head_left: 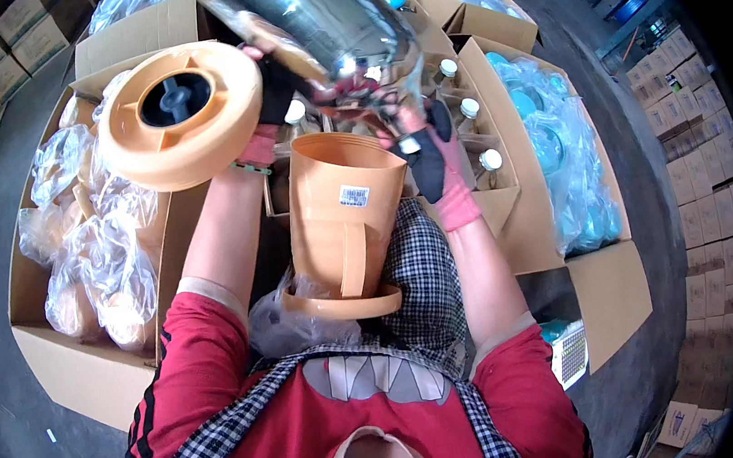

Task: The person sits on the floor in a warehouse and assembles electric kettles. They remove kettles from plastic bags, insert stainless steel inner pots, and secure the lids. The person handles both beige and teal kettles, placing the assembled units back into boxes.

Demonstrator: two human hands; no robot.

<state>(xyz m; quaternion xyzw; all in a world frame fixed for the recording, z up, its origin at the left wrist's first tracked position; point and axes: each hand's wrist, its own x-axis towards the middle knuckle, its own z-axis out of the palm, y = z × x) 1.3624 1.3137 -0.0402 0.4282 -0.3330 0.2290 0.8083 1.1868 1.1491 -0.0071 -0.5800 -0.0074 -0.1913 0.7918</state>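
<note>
Peach-coloured plastic makes two parts: one round base in the left hand's closed grip, one jug shell on the lap, while the right hand clasps one silvery glass liner.

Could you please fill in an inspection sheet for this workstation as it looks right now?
Surface: orange jug shell rests upside down on the lap; no table seen.
Job's things: silver glass liner; round orange base cap.
Clutter: bagged orange parts in left carton; blue parts in right carton.
Grips: left hand holds the base cap; right hand holds the liner.
Cables: nothing seen.
Surroundings: stacked boxes, concrete floor.
</note>
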